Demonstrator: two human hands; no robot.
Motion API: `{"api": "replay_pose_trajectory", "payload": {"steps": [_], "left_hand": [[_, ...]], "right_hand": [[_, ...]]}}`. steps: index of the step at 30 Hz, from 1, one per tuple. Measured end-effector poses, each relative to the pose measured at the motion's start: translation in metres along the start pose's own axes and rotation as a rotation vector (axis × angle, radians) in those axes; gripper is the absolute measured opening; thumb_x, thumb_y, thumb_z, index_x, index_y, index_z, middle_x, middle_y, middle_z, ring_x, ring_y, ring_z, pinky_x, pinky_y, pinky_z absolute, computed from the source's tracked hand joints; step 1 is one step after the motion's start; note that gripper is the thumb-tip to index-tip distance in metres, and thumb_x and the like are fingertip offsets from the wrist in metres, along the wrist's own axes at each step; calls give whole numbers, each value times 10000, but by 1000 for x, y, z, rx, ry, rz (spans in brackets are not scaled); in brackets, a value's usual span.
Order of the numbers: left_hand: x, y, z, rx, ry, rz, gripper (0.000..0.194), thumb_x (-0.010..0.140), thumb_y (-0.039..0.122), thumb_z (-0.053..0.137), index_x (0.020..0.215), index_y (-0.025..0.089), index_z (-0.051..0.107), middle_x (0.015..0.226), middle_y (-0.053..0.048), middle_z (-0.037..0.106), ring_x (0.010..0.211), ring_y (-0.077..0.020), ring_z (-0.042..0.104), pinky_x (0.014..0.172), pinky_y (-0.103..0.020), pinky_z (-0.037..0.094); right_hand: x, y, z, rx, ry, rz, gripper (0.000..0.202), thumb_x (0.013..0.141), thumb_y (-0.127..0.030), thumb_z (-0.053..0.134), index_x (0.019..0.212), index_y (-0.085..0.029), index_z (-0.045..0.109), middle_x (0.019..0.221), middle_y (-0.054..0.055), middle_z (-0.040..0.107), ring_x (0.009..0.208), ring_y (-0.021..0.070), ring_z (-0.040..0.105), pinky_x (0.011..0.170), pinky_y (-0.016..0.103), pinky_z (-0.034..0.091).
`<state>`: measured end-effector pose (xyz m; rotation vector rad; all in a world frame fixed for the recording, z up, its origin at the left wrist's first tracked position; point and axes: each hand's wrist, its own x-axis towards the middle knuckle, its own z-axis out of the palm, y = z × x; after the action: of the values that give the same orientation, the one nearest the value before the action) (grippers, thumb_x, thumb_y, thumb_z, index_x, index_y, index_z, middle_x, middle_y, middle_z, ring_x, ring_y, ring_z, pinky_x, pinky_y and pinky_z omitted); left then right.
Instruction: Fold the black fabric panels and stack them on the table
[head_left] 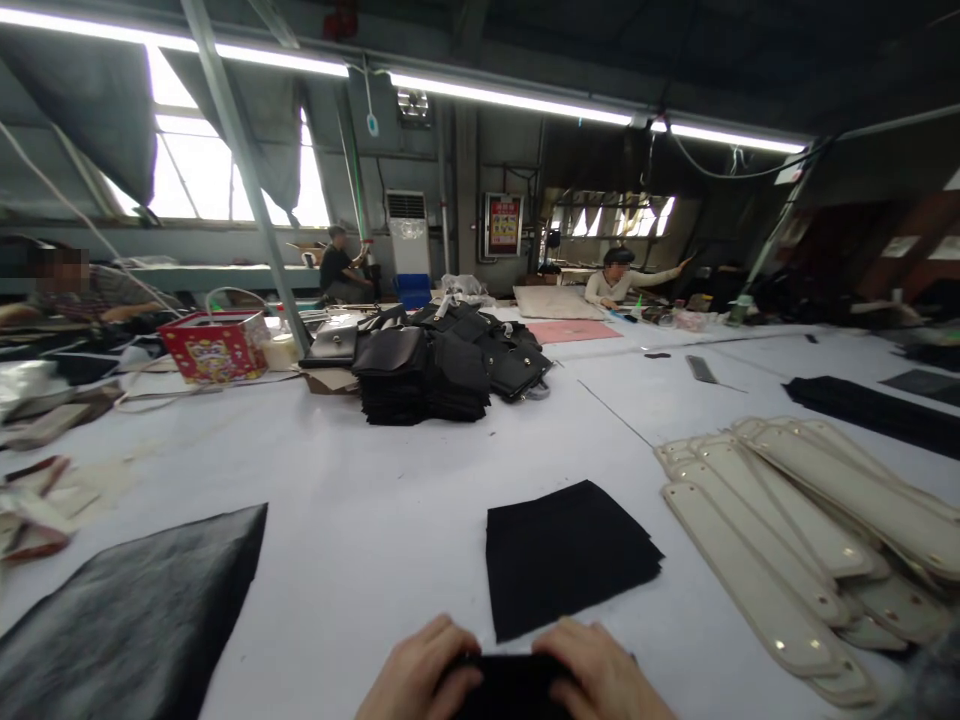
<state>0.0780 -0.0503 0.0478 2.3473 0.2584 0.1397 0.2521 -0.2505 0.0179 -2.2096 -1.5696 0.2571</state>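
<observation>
At the bottom edge of the view, a black piece of material (517,685) is gripped at both ends. My left hand (429,668) closes on its left end, thumb and fingers curled around it. On the opposite end, my right hand (592,668) holds it the same way. The lower part of the piece is cut off by the frame. Just beyond my hands lies a stack of black sheets (566,555), its edges slightly fanned. Off to the right, long cream-coloured strips (765,560) with metal studs overlap in a pile.
A large black sheet (142,610) lies at the left. Farther back stand stacked black bag pieces (420,370) and a red patterned box (214,348). A phone-like grey object (701,369) rests on the white table (360,520). A metal post (247,170) rises at the left. Several people sit farther away.
</observation>
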Motion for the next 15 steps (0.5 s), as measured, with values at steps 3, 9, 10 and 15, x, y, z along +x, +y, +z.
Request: {"api": "replay_pose_trajectory", "payload": {"steps": [3, 9, 10, 15], "left_hand": [[70, 21, 1, -39, 145, -55, 113, 865, 195, 580, 944, 238, 649, 945, 3, 668, 909, -146, 632, 834, -236, 457], [164, 17, 22, 335, 100, -173, 258, 823, 135, 587, 1078, 159, 614, 1145, -96, 588, 952, -224, 636, 805, -319, 475], [168, 13, 26, 353, 95, -186, 252, 805, 123, 596, 1055, 142, 614, 1149, -113, 579, 943, -239, 634, 788, -333, 475], [171, 4, 32, 425, 117, -138, 221, 801, 144, 597, 1020, 116, 594, 1106, -156, 593, 1074, -324, 551, 900, -450, 425]], "right_hand": [[42, 22, -77, -55, -117, 138, 382, 756, -80, 504, 1052, -287, 629, 1019, -21, 676, 984, 158, 613, 857, 267, 377], [123, 86, -90, -271, -118, 223, 407, 703, -53, 559, 1071, -211, 630, 1103, 75, 643, 1064, 232, 577, 866, 338, 352], [127, 93, -83, -283, -111, 226, 395, 700, -61, 576, 1061, -211, 625, 1102, 74, 633, 1064, 232, 570, 864, 338, 346], [125, 105, -63, -323, -42, 200, 257, 707, -86, 584, 928, -217, 581, 1070, 34, 613, 1063, 208, 533, 877, 328, 311]]}}
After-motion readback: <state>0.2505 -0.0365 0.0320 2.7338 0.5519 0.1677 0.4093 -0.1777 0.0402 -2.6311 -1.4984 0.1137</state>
